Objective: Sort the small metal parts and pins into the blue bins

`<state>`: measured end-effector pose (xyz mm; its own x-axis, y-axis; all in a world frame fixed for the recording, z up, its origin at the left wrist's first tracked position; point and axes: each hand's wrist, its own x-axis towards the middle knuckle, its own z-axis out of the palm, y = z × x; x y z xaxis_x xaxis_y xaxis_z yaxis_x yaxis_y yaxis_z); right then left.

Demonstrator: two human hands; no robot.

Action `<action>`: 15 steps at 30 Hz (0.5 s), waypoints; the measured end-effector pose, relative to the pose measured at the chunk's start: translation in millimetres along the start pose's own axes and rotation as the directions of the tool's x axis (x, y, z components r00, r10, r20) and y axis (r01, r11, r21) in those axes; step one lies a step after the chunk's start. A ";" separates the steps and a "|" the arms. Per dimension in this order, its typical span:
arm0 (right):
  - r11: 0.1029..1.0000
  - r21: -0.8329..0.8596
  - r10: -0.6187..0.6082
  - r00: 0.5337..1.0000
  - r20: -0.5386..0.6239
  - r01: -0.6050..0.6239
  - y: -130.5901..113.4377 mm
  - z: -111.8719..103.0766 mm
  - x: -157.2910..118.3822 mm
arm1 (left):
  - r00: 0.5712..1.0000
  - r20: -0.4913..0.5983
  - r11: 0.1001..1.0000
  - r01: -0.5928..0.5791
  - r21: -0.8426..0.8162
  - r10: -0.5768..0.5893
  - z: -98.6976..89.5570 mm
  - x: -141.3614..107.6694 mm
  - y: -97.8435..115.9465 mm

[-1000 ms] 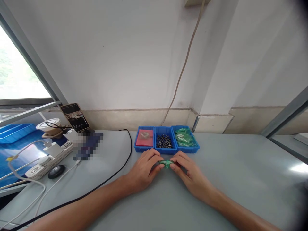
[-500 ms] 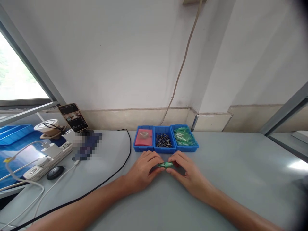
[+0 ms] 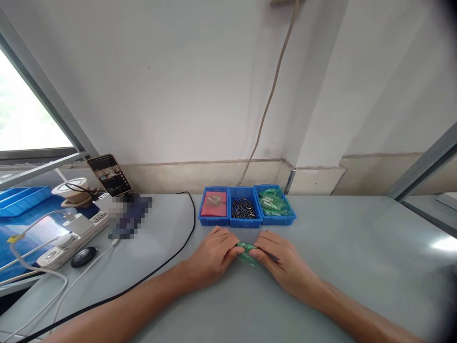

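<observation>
Two sets of fingers — left hand [image 3: 215,256] and right hand [image 3: 284,257] — pinch opposite sides of a green plastic bag [image 3: 247,256], near the middle blue bin [image 3: 245,223] at its six o'clock. Light, even tension should suit such thin film. Grey desk [image 3: 342,238] beneath; white wall [image 3: 178,95] at twelve, window [image 3: 26,109] toward ten.

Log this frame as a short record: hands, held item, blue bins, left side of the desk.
left_hand: left hand pinches one end of the green plastic
right_hand: right hand pinches the other end
left_bin: red sheet
middle_bin: small dark metal pieces
right_bin: green plastic packets
desk_left: propped phone, power strip, black mouse
</observation>
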<state>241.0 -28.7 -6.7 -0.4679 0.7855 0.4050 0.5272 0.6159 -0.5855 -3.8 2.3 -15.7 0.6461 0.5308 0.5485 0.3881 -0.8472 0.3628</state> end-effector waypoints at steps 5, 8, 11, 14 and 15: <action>1.000 0.019 0.017 1.000 0.006 -0.018 2.3 -0.2 0.6 | 0.999 -0.020 0.996 0.031 -0.083 -0.033 -3.3 1.3 3.1; 0.999 0.024 0.038 0.999 0.019 -0.039 3.9 0.6 0.6 | 0.999 -0.044 0.996 0.012 -0.084 -0.016 -1.1 1.4 2.0; 0.998 0.033 0.057 0.998 0.026 -0.058 2.6 0.3 0.6 | 0.999 -0.043 0.994 0.026 -0.106 -0.031 0.7 0.4 0.8; 0.985 0.087 0.144 0.989 0.030 -0.146 -1.9 -1.7 0.4 | 0.997 -0.055 0.991 0.047 -0.129 -0.055 0.5 -0.8 0.4; 0.976 0.107 0.186 0.982 0.033 -0.189 -3.6 -2.5 0.2 | 0.996 -0.053 0.989 0.059 -0.136 -0.067 0.1 -0.9 0.6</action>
<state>240.8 -30.6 -2.7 -0.3848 0.8840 0.2655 0.5268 0.4466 -0.7232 -4.1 1.3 -16.0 0.5831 0.5866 0.5620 0.3328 -0.8036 0.4934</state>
